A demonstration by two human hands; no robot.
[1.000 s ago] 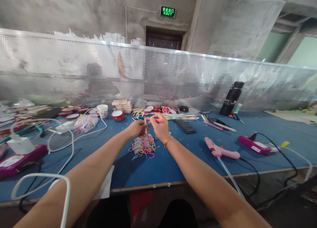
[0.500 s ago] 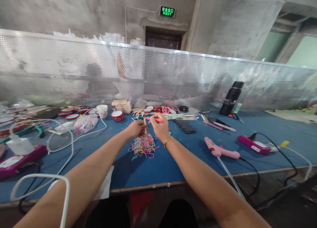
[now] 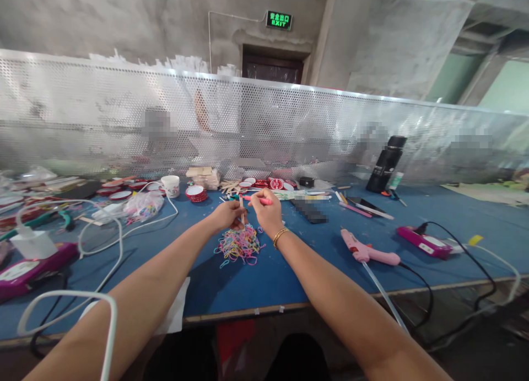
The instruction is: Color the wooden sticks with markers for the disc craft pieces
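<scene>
Head view: forward and down over a blue workbench, with two bare forearms extended from the bottom corners to the middle. In the left hand, pinched between thumb and fingers, a thin pale stick, roughly upright. In the right hand, pinched like a writing tool, a pink pen, nearly level and aimed left at the upper part of the stick; too small to tell whether touching. Around the right wrist, a gold-coloured bracelet. Just below both hands, on the bench, a loose heap of small, brightly coloured bands.

To the right, a pink glue gun lying on its side, and past it a magenta power strip. Farther back on that side, a tall black bottle. Beyond the left hand, a stack of red-rimmed round lids, a white cup and a pile of wooden pieces. Across the back, a perforated metal screen; high above, a lit green exit sign.
</scene>
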